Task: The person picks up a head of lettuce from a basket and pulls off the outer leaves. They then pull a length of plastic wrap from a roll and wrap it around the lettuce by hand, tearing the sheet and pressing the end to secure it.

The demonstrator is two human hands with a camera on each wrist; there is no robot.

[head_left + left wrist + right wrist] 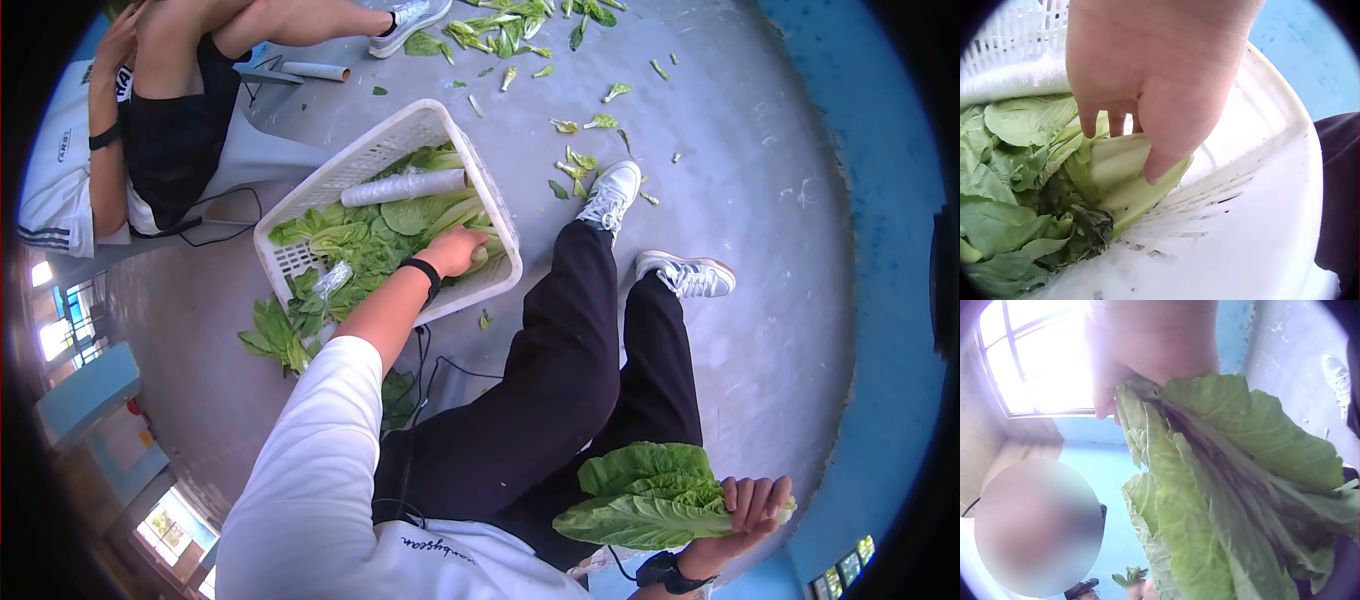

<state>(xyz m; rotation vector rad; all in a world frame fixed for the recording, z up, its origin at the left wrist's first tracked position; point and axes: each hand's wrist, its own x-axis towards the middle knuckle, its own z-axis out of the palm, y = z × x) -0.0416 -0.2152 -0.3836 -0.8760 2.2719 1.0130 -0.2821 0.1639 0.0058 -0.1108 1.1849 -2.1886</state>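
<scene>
My left hand reaches into a white plastic basket. In the left wrist view the thumb and fingers of that hand pinch the pale stalk end of a leafy green vegetable beside the basket wall. Other green leaves lie around it. At the lower right, my right hand grips a separate leafy green head by its stalk end, the leaves pointing left. Seen from the right wrist, the leaves spread below the hand.
A clear-wrapped roll lies across the leaves in the basket. Loose leaves are scattered on the floor beyond. Another person sits at the upper left, near a tube. Black cables run beside the basket and my leg.
</scene>
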